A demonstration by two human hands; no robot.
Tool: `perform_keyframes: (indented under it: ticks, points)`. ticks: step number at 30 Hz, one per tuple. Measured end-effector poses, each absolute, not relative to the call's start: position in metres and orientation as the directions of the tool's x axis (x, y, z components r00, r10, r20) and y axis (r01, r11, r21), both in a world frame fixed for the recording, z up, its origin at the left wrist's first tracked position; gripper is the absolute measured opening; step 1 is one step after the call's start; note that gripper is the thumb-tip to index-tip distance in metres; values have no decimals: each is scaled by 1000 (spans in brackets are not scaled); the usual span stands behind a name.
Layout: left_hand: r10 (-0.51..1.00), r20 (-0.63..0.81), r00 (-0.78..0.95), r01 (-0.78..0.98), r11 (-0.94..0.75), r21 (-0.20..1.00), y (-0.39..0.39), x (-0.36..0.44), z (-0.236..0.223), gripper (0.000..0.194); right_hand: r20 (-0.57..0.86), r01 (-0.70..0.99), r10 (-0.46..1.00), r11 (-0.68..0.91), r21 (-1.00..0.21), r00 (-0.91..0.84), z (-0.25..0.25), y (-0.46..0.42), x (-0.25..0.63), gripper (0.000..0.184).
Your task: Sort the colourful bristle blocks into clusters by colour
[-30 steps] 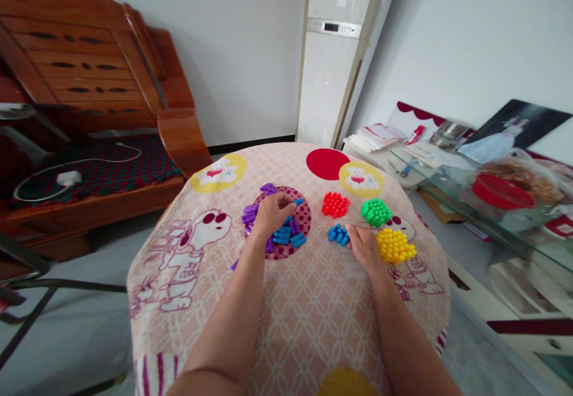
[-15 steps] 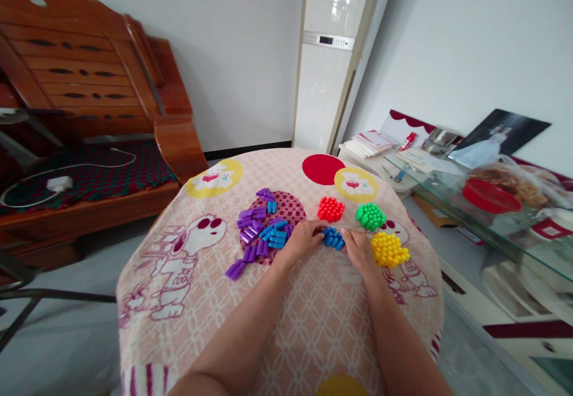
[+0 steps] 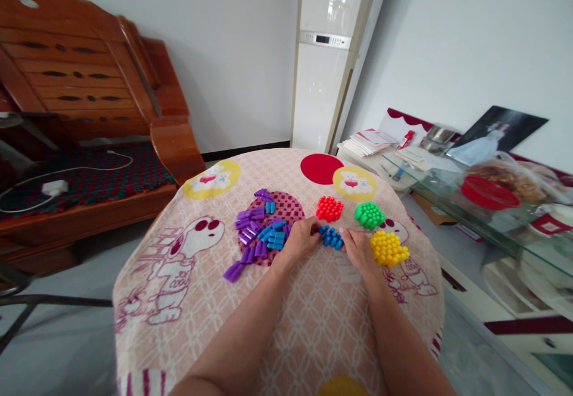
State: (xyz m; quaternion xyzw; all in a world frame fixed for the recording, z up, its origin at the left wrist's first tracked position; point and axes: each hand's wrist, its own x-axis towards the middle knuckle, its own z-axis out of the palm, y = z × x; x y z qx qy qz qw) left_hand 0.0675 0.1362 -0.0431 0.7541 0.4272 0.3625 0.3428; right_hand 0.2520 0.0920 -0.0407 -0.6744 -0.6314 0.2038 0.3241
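A bunch of small blue plastic pieces (image 3: 332,238) stands upright on the tablecloth between my two hands. My left hand (image 3: 303,236) has its fingers closed at the left side of the bunch, on a blue piece there. At the right side, my right hand (image 3: 359,248) presses thumb and fingers against the bunch. Beyond them stand a red bunch (image 3: 329,209) and a green bunch (image 3: 369,215) of similar pieces. A yellow bunch (image 3: 389,248) is just right of my right hand. Loose purple pieces (image 3: 248,236) and flat-lying blue ones (image 3: 276,239) are scattered to the left.
The round table wears a patterned cloth (image 3: 188,348). Left of it is a wooden bench (image 3: 80,85) with a white charger (image 3: 54,188). A glass shelf (image 3: 474,223) on the right carries a red bowl (image 3: 490,193) and papers. A tall white cabinet unit (image 3: 320,91) stands behind.
The view has shifted slightly. My left fingers have lifted a little at the left side of the blue bunch; my right hand has stayed at its right side.
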Motion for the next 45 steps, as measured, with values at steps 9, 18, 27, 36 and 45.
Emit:
perform_keyframes:
  ticks: [9, 18, 27, 36, 45]
  points:
    - [877, 258, 405, 431, -432, 792, 135, 72, -47, 30, 152, 715, 981, 23, -698, 117, -41, 92, 252, 50]
    - [939, 219, 266, 667, -343, 661, 150, -5, -7, 24, 128, 660, 985, 17, -751, 119, -46, 91, 255, 53]
    - [960, 96, 262, 792, -271, 548, 154, -29, -13, 13, 98, 652, 987, -11, -758, 130, -48, 92, 256, 52]
    - [983, 163, 86, 624, -180, 761, 157, -27, -12, 7, 112, 643, 986, 5, -765, 125, -47, 91, 255, 52]
    - [944, 100, 313, 181, -162, 970, 146, 18, -13, 27, 110, 639, 987, 8, -769, 120, -42, 90, 253, 49]
